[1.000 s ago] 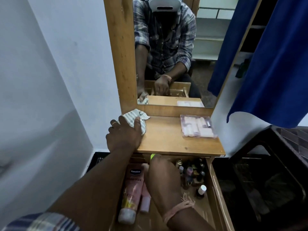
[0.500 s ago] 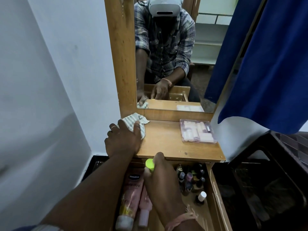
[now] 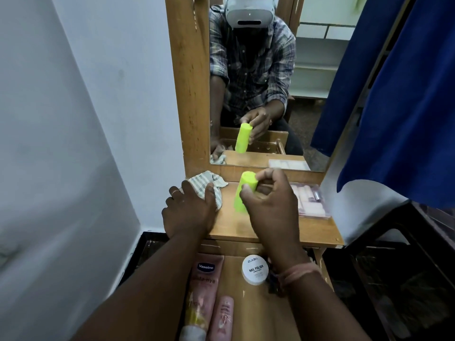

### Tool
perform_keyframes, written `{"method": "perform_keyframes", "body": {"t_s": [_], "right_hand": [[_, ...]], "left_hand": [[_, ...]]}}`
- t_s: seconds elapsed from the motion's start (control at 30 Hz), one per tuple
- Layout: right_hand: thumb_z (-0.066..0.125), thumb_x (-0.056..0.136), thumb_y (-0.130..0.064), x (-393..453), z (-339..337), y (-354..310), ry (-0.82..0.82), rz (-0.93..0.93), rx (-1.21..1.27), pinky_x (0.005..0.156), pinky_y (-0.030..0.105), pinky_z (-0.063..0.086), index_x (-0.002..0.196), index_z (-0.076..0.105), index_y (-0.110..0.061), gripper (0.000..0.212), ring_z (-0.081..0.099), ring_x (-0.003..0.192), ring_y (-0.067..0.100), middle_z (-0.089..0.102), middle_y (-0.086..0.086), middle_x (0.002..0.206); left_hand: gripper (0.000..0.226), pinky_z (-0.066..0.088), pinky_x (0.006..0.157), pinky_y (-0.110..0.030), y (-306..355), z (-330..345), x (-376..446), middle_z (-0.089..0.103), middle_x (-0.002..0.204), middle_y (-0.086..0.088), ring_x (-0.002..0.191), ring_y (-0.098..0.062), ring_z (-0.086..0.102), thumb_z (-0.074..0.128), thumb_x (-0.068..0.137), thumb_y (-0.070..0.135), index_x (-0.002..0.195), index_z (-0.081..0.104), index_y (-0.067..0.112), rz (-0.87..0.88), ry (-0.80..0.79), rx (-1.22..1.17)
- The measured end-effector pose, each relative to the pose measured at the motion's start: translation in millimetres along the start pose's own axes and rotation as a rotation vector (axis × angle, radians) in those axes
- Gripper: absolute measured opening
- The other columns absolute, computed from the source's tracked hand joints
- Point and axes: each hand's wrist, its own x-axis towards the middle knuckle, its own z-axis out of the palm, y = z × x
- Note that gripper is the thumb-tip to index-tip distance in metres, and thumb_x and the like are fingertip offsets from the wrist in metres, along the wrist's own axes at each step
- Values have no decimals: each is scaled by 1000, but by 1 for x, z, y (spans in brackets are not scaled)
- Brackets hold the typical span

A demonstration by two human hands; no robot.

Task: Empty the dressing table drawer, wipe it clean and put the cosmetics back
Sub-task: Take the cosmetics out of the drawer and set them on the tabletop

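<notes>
Gripping a lime-green bottle [image 3: 242, 193] near its top, the right hand [image 3: 270, 207] has its thumb and curled fingers closed round it above the dressing table shelf [image 3: 290, 228]. The bottle stands tilted, its upper end leaning toward the mirror [image 3: 270, 82]; whether its base touches the shelf cannot be told. To the left of the bottle, the left hand [image 3: 189, 212] lies palm down with its fingers spread and fairly straight, pressing a striped cloth [image 3: 209, 179] against the shelf's back left corner. A ring sits on one finger of that hand, and a pinkish thread band [image 3: 299, 273] circles the right wrist.

To the right of the bottle, a clear flat case [image 3: 311, 201] holding pale pink items lies on the shelf, partly hidden by the right hand. Below the shelf's front edge the drawer [image 3: 256, 308] stands open. In it, nearer the camera than the bottle, lie a pink Vaseline tube [image 3: 203, 286] and a smaller pink tube [image 3: 222, 316] just beside it, both lengthwise on the left. A round white tub marked nail polish [image 3: 254, 269] lies below the right wrist, with small dark items beside it mostly hidden by the forearm.

The mirror reflects the person in a checked shirt, the green bottle and the cloth. A blue curtain [image 3: 406, 107] hangs to the bottle's right.
</notes>
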Motion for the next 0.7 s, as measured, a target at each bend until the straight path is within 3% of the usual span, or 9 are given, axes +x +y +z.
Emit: {"method": "perform_keyframes", "body": {"t_s": [0.27,0.43,0.7], "right_hand": [[74,84,-16,41,52,34,7,-140,-115,79,41,55,99,50,-27,31,61,94,15,63,-4,101],[73,86,-11,46,63,45,32,-163,-134,84,40,55,109,48,-28,38,59,101,14,59,-5,111],[68,87,-6,43,63,41,-33,-130,-127,92,38,55,126,46,-29,51,57,113,14,57,-3,125]], "left_hand": [[72,51,76,-44,2,1,-2,58,118,-19,96,-38,63,25,97,71,129,50,11,-7,2,28],[78,52,78,-44,2,2,-1,58,120,-18,99,-37,63,18,94,74,130,49,12,-4,9,36],[74,51,79,-44,2,1,-1,57,121,-19,100,-37,62,24,96,73,131,49,12,-12,-5,45]]}}
